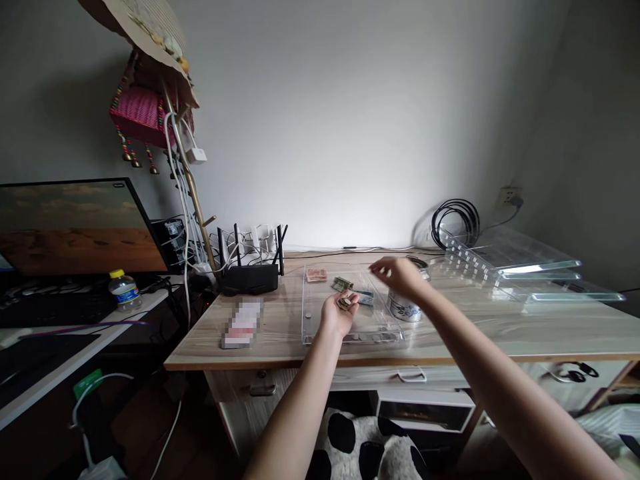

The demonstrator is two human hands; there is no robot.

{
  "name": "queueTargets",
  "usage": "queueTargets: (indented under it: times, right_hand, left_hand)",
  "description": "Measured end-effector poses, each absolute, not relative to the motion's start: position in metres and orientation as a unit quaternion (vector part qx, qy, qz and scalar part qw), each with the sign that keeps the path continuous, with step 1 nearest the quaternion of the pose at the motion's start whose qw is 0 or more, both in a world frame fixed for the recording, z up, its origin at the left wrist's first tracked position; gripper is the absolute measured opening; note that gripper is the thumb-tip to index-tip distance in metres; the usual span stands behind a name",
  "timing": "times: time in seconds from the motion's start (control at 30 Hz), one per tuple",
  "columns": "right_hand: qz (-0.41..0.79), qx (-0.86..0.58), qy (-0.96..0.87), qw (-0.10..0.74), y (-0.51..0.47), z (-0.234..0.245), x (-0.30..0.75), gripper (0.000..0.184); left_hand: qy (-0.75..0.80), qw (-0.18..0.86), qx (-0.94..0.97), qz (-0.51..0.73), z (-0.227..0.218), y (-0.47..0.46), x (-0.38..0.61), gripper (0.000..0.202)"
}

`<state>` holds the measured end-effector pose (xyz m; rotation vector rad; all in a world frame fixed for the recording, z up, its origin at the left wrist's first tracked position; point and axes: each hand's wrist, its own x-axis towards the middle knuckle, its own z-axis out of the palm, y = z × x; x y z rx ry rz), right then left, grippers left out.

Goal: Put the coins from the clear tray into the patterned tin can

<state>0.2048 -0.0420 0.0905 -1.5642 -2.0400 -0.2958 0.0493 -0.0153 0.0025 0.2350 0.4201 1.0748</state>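
Observation:
My left hand [336, 319] is cupped, palm up, above a clear acrylic tray [320, 327], holding a small pile of coins [345, 303]. To its right, my right hand [399, 275] is raised in front of a round patterned tin [406, 311], partly covering it. The fingers of that hand point left and look pinched; whether anything is between them is too small to tell. In the tray lie a reddish banknote [317, 275], a folded greenish banknote [342, 284] and a bluish one [367, 298]. Several loose coins [380, 337] lie along the tray's front edge.
A pixelated stack [243, 323] lies left of the tray on the wooden desk [475, 333]. Behind it stands a black router [250, 279]. Clear acrylic pieces [535, 260] and a coiled black cable [456, 223] are at the right. A bottle [125, 292] stands by the monitor [75, 227].

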Motion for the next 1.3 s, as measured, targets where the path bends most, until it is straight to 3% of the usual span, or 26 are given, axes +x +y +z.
queueTargets:
  times: [0.1,0.27,0.5,0.7,0.83,1.1,1.2,1.3]
  right_hand:
    - [-0.065,-0.497,-0.835,0.227,-0.048,0.059,0.164,0.024]
    - [-0.079,-0.472,-0.858,0.190,-0.047,0.037,0.145,0.025]
    - [-0.065,-0.480,-0.853,0.194,-0.055,0.048,0.147,0.028]
    - [-0.143,-0.630,-0.682,0.341,-0.035,0.091,0.227,0.024]
    - [-0.138,-0.720,-0.625,0.270,-0.014,0.110,0.287,0.017]
    - [-0.025,-0.685,-0.693,0.224,0.000,0.110,0.313,0.019]
    - [-0.070,-0.702,-0.676,0.211,-0.005,0.111,0.302,0.020]
    - [-0.167,-0.679,-0.657,0.283,-0.020,0.104,0.266,0.025]
  left_hand:
    - [0.173,0.829,0.100,0.521,0.002,-0.015,0.050,0.016]
    - [0.136,0.823,0.092,0.544,0.002,-0.014,0.052,0.018]
    - [0.164,0.817,0.061,0.550,0.003,-0.012,0.053,0.016]
    - [0.184,0.819,0.067,0.540,0.001,-0.013,0.050,0.017]
    - [0.188,0.806,0.058,0.558,0.001,-0.014,0.051,0.013]
    - [0.201,0.804,0.049,0.558,0.004,-0.013,0.051,0.009]
    - [0.217,0.799,0.052,0.558,0.003,-0.012,0.053,0.007]
    - [0.214,0.798,0.068,0.559,0.002,-0.012,0.053,0.006]
